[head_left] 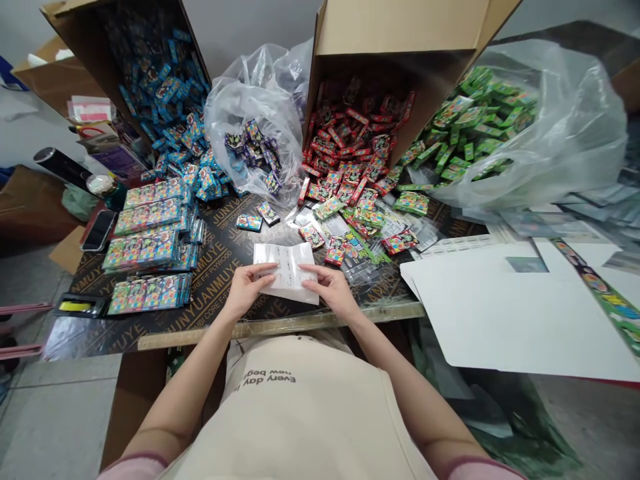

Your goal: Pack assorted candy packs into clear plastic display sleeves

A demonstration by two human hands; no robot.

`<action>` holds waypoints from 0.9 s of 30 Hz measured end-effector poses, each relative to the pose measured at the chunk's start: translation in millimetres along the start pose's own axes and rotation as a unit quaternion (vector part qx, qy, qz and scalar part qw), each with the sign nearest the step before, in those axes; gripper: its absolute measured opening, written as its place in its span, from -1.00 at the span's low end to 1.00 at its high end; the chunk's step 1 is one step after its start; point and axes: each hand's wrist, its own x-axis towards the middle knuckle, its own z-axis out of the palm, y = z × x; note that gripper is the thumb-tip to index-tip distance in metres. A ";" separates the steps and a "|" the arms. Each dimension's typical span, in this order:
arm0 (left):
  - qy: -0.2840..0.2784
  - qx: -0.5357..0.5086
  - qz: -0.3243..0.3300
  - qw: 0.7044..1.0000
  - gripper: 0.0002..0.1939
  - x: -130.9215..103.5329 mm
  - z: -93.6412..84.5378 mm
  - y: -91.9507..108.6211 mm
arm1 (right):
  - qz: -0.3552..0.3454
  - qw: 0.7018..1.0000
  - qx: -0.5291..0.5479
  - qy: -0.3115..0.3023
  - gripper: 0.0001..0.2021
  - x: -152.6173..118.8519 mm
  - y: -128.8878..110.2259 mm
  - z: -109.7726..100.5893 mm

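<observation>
Between both hands is a flat white packet (pixel 286 267), glossy, with rows of small dark print on its upper face. My left hand (pixel 253 285) pinches its left side, thumb and fingers on the edge. On the right side my right hand (pixel 327 285) grips it the same way. Just beyond the packet lie a small red box (pixel 335 250), a red-and-white box (pixel 311 235), a blue box (pixel 249 222) and a black-and-purple box (pixel 269 213). The lower edge of the packet is close to the table's front edge.
Neat stacks of multi-coloured packs (pixel 145 250) stand at left, beside a phone (pixel 99 231) and a tape dispenser (pixel 80 305). Behind are cartons spilling blue boxes (pixel 175 93) and red boxes (pixel 340 140), and bags with purple (pixel 255 143) and green boxes (pixel 480 127). White sheets (pixel 500 313) overhang at right.
</observation>
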 end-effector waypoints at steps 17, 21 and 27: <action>0.099 0.173 0.108 0.974 -0.87 2.9 -10.5 2.7 | -0.165 0.950 -0.223 0.145 -0.81 6.0 -16.7 5.9; -0.013 0.086 0.000 0.996 -0.77 2.2 -17.5 3.7 | -0.058 0.991 -0.104 0.060 -0.74 4.6 -18.0 7.0; -0.043 0.006 -0.112 0.993 -0.72 2.5 -19.3 -5.6 | -0.041 0.994 -0.088 0.041 -0.67 13.3 -2.7 6.2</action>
